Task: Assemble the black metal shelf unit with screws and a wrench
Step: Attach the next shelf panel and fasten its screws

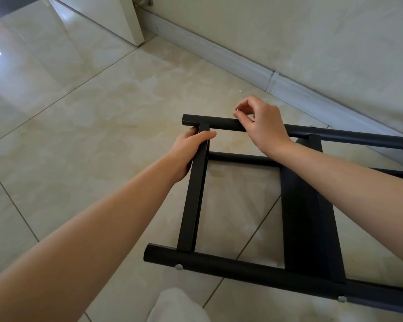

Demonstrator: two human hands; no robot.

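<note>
The black metal shelf unit [254, 205] is laid on its side on the tiled floor [79, 124], and it serves as the landmark here. At its left end, a flat black crossbar [196, 194] is gripped by the left hand [189, 152]: the fingers are curled round the bar's upper part, just below the point where it meets the far round tube [219, 123], with the thumb laid along the bar's front face. Near the lower end of that crossbar, a silver screw head [179, 266] is seen in the near round tube [219, 266]. Below the shelf unit's near tube, a white sock [177, 305] is visible at the bottom edge. Further right, the right hand [261, 122] is rested over the far tube, its fingers bunched together and closed in a pinch on a small silver screw [238, 109] held just above the tube. To the right of that hand, another screw head [312, 126] is seated in the far tube, and a last one [341, 299] shows in the near tube. Beyond the shelf unit, a grey skirting board [242, 63] runs along the wall.
</note>
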